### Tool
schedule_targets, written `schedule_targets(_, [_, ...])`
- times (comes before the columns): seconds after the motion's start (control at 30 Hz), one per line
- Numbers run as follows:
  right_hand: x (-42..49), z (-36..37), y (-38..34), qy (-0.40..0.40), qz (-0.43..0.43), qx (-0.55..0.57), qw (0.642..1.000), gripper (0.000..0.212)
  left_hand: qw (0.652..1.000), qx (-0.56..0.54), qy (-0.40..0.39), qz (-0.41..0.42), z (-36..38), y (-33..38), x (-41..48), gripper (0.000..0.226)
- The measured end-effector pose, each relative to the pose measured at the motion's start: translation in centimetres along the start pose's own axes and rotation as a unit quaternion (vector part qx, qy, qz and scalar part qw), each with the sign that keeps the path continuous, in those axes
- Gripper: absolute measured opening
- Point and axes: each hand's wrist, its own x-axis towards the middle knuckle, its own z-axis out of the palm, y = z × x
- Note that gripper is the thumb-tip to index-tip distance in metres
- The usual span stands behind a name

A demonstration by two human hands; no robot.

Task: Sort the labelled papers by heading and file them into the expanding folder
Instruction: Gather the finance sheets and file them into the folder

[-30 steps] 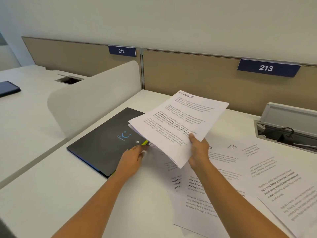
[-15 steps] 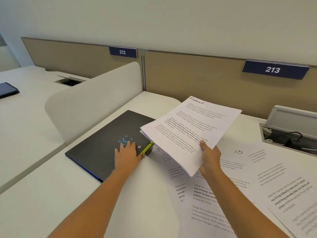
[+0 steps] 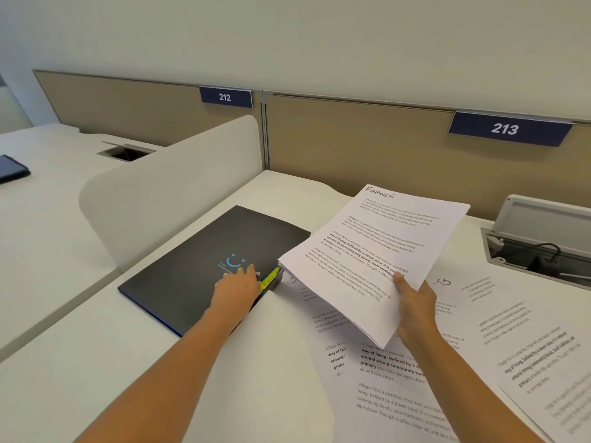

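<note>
A black expanding folder (image 3: 192, 270) with a blue smile logo lies flat on the white desk, a yellow-green tab (image 3: 270, 279) showing at its right edge. My left hand (image 3: 238, 290) rests on the folder's cover near that edge, fingers fairly straight. My right hand (image 3: 414, 302) pinches a small stack of papers headed "FINANCE" (image 3: 374, 251), held tilted above the desk just right of the folder. More printed sheets (image 3: 399, 388) lie spread on the desk under and to the right of my arms.
A low white divider (image 3: 166, 187) stands left of the folder, with a beige partition (image 3: 351, 139) behind. An open cable box (image 3: 540, 247) with a raised lid sits at the right. A dark device (image 3: 12, 169) lies on the neighbouring desk.
My left hand has moved from the folder's right edge up onto its cover. The Finance stack in my right hand has shifted to the right, uncovering the folder.
</note>
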Motion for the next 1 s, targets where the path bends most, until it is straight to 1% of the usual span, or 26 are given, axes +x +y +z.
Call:
schedule_targets(0.07, [0.0,-0.3,-0.2,-0.001,-0.004,-0.001,1.0,0.03,0.999,0.019,0.035,0.033,-0.3,-0.5,0.3,0.026])
schedule_targets(0.1, [0.1,-0.5,-0.3,0.001,-0.007,-0.001,1.0,0.03,0.998,0.018,0.043,0.044,-0.6,-0.8,0.4,0.025])
schedule_targets(0.13, [0.2,-0.6,-0.4,0.002,-0.011,-0.001,1.0,0.03,0.997,0.01,0.049,0.053,-0.8,-1.0,0.5,0.03])
schedule_targets(0.23, [0.5,-1.0,-0.7,0.008,-0.014,-0.001,1.0,0.031,0.995,-0.018,0.056,0.078,-1.5,-1.4,0.3,0.061])
schedule_targets(0.3, [0.5,-1.2,-0.6,0.009,-0.012,-0.003,1.0,0.031,0.993,0.001,0.068,0.101,-1.7,-1.3,0.0,0.07])
schedule_targets(0.53, [0.1,-1.7,-0.4,-0.006,-0.01,-0.008,1.0,0.032,0.994,0.033,0.059,0.084,-0.7,-0.1,-0.5,0.047])
schedule_targets(0.73, [0.0,-1.6,-0.5,-0.02,-0.022,-0.02,0.999,0.023,0.995,0.042,0.06,0.073,-0.5,-0.3,-0.3,0.05])
schedule_targets(1.0, [-0.3,-1.2,-0.7,-0.028,-0.024,-0.026,0.999,0.018,0.994,0.066,0.058,0.064,-0.5,-0.1,-0.1,0.05])
